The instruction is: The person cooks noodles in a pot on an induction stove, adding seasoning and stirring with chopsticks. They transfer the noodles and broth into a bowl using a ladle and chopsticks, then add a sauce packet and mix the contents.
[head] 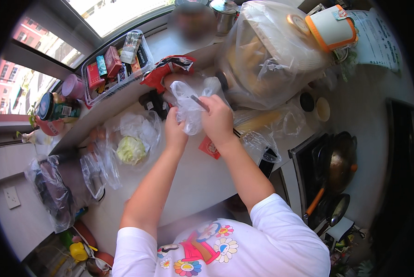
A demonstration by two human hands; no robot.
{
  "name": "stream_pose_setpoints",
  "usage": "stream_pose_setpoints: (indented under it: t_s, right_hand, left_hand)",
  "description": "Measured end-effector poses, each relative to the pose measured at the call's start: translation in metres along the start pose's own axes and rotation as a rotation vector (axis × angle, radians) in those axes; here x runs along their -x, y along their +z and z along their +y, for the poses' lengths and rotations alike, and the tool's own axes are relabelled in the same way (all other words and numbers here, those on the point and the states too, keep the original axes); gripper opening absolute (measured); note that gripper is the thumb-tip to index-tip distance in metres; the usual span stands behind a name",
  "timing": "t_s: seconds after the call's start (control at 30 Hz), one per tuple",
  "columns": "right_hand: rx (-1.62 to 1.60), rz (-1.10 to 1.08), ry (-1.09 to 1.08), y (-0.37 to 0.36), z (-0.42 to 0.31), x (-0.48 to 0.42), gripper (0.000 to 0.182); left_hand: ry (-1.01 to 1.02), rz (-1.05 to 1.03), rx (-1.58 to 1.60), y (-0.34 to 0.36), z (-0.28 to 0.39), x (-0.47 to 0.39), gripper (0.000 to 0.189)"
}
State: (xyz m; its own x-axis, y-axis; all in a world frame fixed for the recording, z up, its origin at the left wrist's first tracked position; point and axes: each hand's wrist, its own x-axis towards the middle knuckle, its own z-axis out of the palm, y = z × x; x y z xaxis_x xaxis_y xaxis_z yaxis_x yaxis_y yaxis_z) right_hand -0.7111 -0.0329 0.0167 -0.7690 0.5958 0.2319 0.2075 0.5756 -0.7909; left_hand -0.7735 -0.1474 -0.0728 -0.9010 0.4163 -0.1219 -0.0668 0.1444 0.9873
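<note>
My left hand [176,133] grips the near left edge of a thin clear plastic bag [189,116], held crumpled above the counter. In my right hand [218,119] is what looks like a pair of dark chopsticks [199,103]. One end points up over the bag, and the other ends show behind my wrist. Whether my right fingers also pinch the bag, I cannot tell. A red paper packet [209,148] lies under my right forearm. Left of my left hand, a pale green head of lettuce or cabbage [131,150] rests on an open plastic bag.
A large plastic bag [262,62] bulges at the back right, near an open red package [169,67]. A bin of boxes [118,65] and a jar [59,107] line the sill. Bagged eggs [98,135] sit left. A wok [342,161] is at right, beyond a phone [267,162].
</note>
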Motion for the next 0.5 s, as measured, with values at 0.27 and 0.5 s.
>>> stream_pose_setpoints:
  t_s: [0.27,0.5]
  right_hand:
    - [-0.005,-0.125,-0.168,-0.047,-0.072,0.074,0.034]
    - [-0.141,-0.09,0.049,-0.077,-0.043,0.129,0.028]
  left_hand:
    - [-0.529,0.156,0.957,-0.026,0.027,0.059,0.023]
    - [-0.273,-0.037,0.316,-0.058,0.023,0.101,0.007]
